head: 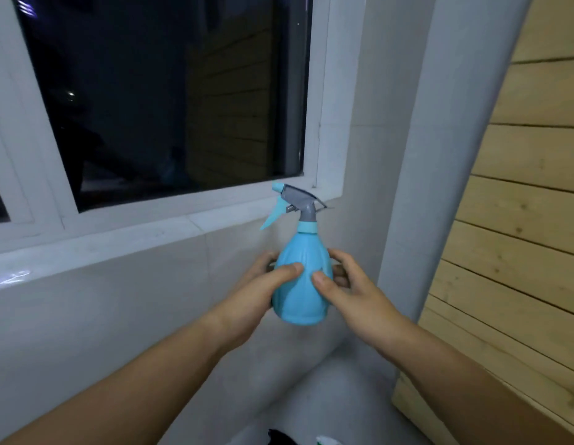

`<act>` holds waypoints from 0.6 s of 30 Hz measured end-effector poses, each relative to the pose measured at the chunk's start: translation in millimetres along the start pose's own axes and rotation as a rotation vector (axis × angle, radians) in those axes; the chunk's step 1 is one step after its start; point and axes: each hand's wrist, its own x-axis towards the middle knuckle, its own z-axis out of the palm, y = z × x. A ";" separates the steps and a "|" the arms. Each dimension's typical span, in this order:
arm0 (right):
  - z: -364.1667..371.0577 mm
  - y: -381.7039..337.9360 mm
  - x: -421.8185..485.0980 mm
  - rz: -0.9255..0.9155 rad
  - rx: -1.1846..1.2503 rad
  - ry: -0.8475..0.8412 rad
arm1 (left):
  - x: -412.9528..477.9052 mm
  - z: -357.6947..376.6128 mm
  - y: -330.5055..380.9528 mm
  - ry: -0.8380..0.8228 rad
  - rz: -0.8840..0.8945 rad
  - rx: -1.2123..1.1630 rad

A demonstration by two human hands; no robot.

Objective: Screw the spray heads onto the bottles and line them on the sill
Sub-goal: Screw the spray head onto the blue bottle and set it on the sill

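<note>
Head view: blue bottle (300, 284), spray head (295, 202) on, both hands' grip closed round it

I see the white window sill (125, 242) running along the foot of the dark window, sloping up toward the right corner. Its whole visible top is bare, with only a bright glare patch at its left end; I can make out nothing resting on it.

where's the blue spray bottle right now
In the head view the blue spray bottle sits right of centre, held upright between the left hand and right hand, in front of the wall just below the sill, near the window's lower right corner.
</note>
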 end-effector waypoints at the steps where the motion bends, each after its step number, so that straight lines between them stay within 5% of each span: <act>1: -1.6 -5.9 16.5 -0.022 0.004 0.028 | 13.0 0.9 11.6 0.029 0.044 0.028; 12: -29.5 -32.3 188.4 -0.032 -0.010 0.090 | 160.5 -2.5 95.8 0.122 0.211 0.322; 18: -25.5 -32.4 232.4 0.028 -0.126 0.108 | 208.2 -8.4 98.9 0.210 0.136 0.351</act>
